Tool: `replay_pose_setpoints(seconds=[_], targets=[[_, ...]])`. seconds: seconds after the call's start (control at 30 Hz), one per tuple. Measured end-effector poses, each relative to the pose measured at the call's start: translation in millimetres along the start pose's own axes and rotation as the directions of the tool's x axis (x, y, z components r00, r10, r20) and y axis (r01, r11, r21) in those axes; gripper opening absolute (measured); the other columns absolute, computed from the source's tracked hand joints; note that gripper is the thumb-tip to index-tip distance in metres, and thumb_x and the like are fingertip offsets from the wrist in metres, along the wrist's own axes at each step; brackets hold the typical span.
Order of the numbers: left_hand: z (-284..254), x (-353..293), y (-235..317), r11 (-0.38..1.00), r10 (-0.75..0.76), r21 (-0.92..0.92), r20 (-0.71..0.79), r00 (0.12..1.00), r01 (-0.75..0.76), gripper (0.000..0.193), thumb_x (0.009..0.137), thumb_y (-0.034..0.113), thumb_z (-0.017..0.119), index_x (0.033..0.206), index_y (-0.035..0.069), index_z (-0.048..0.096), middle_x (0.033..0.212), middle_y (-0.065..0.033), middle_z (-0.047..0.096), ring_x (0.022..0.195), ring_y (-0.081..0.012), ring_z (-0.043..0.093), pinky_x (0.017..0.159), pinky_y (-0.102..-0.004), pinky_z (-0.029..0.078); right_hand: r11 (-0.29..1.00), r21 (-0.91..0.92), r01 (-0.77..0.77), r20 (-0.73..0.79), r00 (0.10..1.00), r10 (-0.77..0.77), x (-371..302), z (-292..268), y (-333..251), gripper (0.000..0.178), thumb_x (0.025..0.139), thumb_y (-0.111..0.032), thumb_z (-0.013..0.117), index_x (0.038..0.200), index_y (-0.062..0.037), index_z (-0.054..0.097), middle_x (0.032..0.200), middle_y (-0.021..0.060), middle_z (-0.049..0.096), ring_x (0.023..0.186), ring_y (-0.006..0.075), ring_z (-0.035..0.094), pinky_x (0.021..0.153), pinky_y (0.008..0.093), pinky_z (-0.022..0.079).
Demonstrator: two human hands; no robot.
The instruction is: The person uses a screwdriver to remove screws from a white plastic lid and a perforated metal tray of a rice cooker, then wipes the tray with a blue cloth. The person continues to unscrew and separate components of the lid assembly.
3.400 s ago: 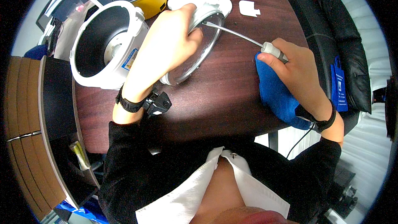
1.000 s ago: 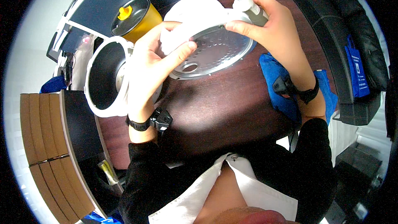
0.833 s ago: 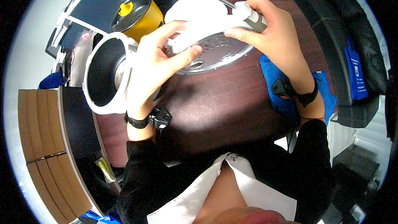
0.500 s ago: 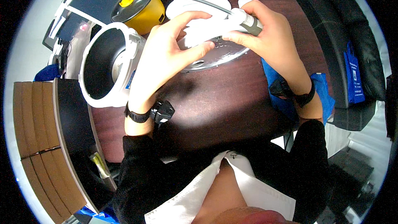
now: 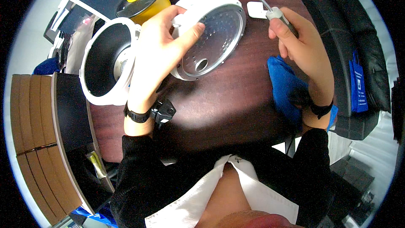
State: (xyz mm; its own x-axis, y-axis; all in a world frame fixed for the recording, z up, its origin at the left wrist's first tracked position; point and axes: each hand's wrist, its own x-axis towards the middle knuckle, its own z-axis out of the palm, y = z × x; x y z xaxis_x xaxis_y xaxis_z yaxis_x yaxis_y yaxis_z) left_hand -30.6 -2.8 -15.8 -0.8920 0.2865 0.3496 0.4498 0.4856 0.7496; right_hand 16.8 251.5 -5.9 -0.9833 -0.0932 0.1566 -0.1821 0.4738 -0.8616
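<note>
Left hand (image 5: 158, 46) pinches a round, white-rimmed lid (image 5: 220, 36) by its edge, tilted over the dark table (image 5: 228, 105), inner face silvery, dimpled, holed near the bottom; farther right, screwdriver (image 5: 276, 14) wrapped in right hand (image 5: 300, 44).

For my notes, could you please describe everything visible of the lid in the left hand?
The lid is white-rimmed, with a metal-looking inner plate dotted with small marks and a round hole near its lower edge. It is tilted, inner side facing the camera; the left hand grips its left side.
</note>
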Motion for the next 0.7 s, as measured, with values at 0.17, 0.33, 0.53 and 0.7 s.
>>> replay_pose_setpoints(seconds=[0.17, 0.33, 0.53, 0.7], targets=[[-6.7, -0.2, 12.5, 0.985, -0.066, -0.166, -0.094, 0.993, 0.05, 0.021, 0.081, 0.017, 0.07, 0.093, 0.001, 0.062, 0.078, 0.0013, 0.061, 0.069, -0.0032, 0.052, 0.061, -0.0181, 0.038, 0.995, -0.059, 0.078, 0.003, 0.997, -0.078, -0.3, -2.5, 4.9, 0.033, 0.089, -0.031, 0.057, 0.078, 0.0006, 0.056, 0.059, 0.0109, 0.047, 0.056, 0.0168, 0.047, 0.054, 0.0328, 0.036], [-11.5, 3.9, 0.0, 0.982, -0.014, -0.186, -0.203, 0.979, -0.024, 0.024, 0.08, 0.02, 0.071, 0.091, 0.001, 0.062, 0.072, 0.0018, 0.059, 0.065, -0.0035, 0.051, 0.057, -0.0185, 0.04, 0.98, -0.144, 0.135, 0.067, 0.99, -0.126, -6.3, 3.2, -6.6, 0.032, 0.086, -0.027, 0.061, 0.072, 0.0013, 0.056, 0.059, 0.0141, 0.045, 0.054, 0.0191, 0.045, 0.053, 0.0342, 0.037], [-12.9, 5.6, 2.5, 0.985, -0.021, -0.172, -0.204, 0.979, -0.015, 0.025, 0.08, 0.021, 0.071, 0.092, 0.001, 0.063, 0.072, 0.0014, 0.059, 0.064, -0.0036, 0.051, 0.056, -0.0186, 0.04, 0.977, -0.142, 0.158, 0.123, 0.982, -0.141, -12.1, 5.4, -7.1, 0.026, 0.082, -0.025, 0.064, 0.077, -0.001, 0.058, 0.058, 0.0132, 0.049, 0.051, 0.0209, 0.047, 0.05, 0.0341, 0.038], [-11.5, 2.6, 5.2, 0.992, -0.021, -0.125, -0.221, 0.975, -0.007, 0.026, 0.08, 0.021, 0.07, 0.094, 0.0, 0.063, 0.072, -0.0022, 0.062, 0.064, -0.0063, 0.054, 0.058, -0.0206, 0.043, 0.976, -0.139, 0.17, 0.116, 0.981, -0.155, -15.0, 8.8, -9.8, 0.023, 0.081, -0.024, 0.065, 0.078, -0.0014, 0.059, 0.059, 0.0142, 0.051, 0.051, 0.0219, 0.05, 0.051, 0.0332, 0.039]])
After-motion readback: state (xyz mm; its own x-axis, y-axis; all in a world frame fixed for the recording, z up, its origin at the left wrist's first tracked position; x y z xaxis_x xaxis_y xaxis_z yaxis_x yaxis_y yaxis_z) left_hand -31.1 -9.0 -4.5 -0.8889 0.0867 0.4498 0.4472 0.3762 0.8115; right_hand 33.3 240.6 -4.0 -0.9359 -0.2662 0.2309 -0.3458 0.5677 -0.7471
